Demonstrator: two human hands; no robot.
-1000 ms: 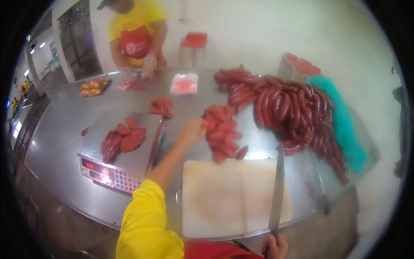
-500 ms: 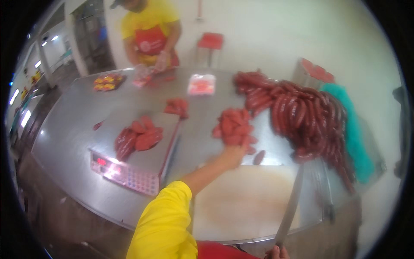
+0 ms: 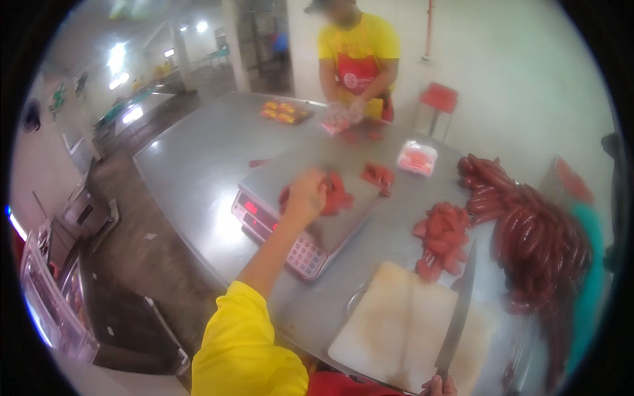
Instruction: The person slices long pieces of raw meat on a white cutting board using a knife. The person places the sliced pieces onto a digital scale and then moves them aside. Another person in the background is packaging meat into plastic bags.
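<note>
Pale wall (image 3: 508,79) at back, thin red pipe (image 3: 429,30) running down it; red-topped stool (image 3: 439,98) near its foot. Leftward, a dark doorway (image 3: 264,49) beside a white pillar (image 3: 235,49). Deeper in, bright ceiling lamps (image 3: 117,58), glare on a far table (image 3: 146,105). Floor (image 3: 142,211) brownish-grey, a pale scrap (image 3: 150,235) lying on it.

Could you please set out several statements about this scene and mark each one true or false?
1. The left hand is over the scale, by the cut sausage pieces there. True.
2. The right hand holds a fork. False: it holds a long knife.
3. The white cutting board lies to the right of the scale. True.
4. The teal material lies to the left of the whole sausages. False: it lies to their right.
5. The co-worker across the table wears a blue apron. False: the apron is red.
</note>
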